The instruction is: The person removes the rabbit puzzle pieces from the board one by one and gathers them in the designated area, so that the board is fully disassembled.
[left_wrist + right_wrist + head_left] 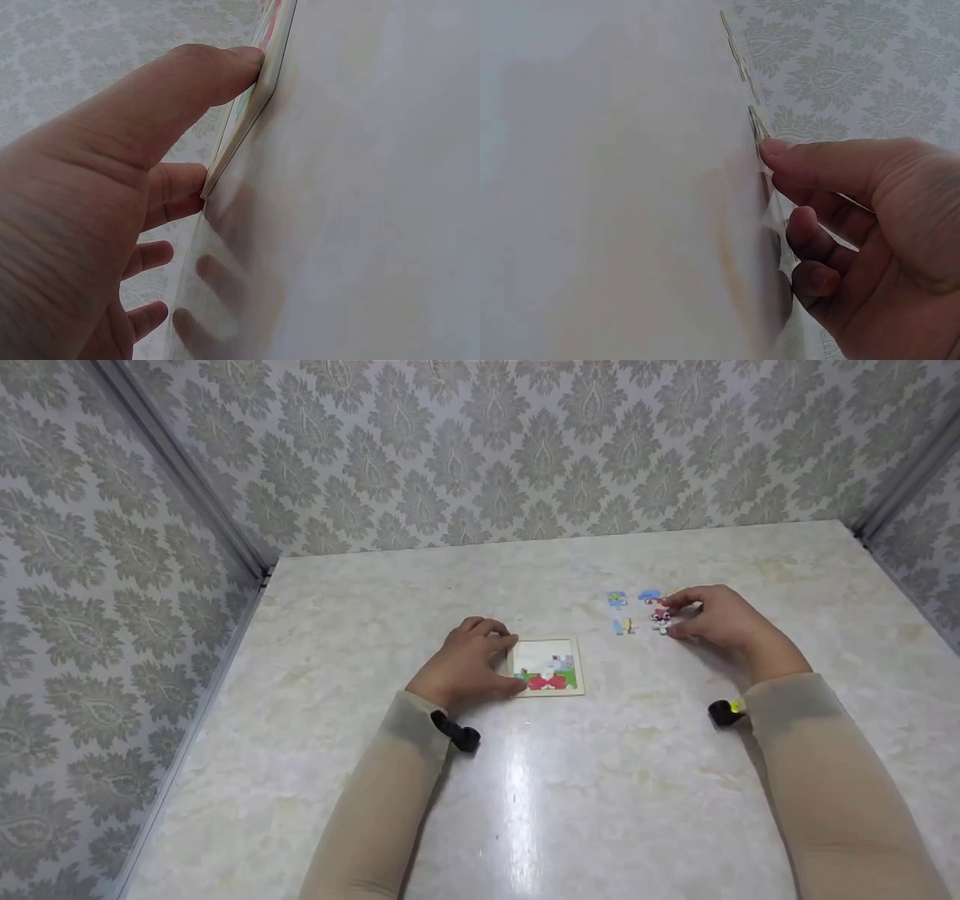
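While the left hand (471, 660) grips a square pale-wood frame (578, 669), right hand (724, 624) fingers pinch a flat pink-and-white puzzle piece (660, 617). Lift level.

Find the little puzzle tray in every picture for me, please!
Head: the puzzle tray lies just right of the middle, a little low, with the left hand at its left side.
Left wrist: the puzzle tray shows nearly edge-on in the upper middle, where the left hand grips it.
Right wrist: it isn't in this one.
Shared landmark: the leafy wallpaper shows in all three.
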Demonstrator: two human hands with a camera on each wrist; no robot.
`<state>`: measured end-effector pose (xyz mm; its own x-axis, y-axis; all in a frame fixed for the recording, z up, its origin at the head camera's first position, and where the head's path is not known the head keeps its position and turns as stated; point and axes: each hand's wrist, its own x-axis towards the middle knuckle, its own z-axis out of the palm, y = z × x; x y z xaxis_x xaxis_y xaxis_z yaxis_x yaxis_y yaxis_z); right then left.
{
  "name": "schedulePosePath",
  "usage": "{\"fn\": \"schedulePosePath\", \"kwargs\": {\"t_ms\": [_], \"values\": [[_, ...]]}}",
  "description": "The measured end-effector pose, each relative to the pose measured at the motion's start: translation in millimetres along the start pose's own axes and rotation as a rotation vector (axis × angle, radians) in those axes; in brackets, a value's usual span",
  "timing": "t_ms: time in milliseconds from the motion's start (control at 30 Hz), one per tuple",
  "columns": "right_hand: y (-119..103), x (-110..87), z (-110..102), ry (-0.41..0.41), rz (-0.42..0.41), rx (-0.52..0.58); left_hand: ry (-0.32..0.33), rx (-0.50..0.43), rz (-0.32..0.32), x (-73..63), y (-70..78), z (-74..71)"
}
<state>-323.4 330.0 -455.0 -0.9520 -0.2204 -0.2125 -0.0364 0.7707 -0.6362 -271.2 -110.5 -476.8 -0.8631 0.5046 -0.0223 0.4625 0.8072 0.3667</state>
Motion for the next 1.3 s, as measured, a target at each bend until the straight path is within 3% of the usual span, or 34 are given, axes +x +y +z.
{"fn": "schedulePosePath", "kwargs": {"t_ms": [300,600,867,1300], "values": [[-3.2,-0.2,-3.2,0.010,-0.014,-0.005,0.005,-0.025,0.001,0.3,0.2,0.1],[-22.8,-2.2,4.2,0.019,-0.030,0.043,0.007,-0.021,0.001,-0.1,0.5,0.5],[-51.4,-7.0,23.0,0.032,-0.115,0.117,0.009,-0.033,-0.003,-1.6,1.8,-1.0],[-93.0,-21.0,54.9,-0.047,-0.225,0.183,-0.035,-0.016,-0.007,0.2,0.7,-0.9]]}}
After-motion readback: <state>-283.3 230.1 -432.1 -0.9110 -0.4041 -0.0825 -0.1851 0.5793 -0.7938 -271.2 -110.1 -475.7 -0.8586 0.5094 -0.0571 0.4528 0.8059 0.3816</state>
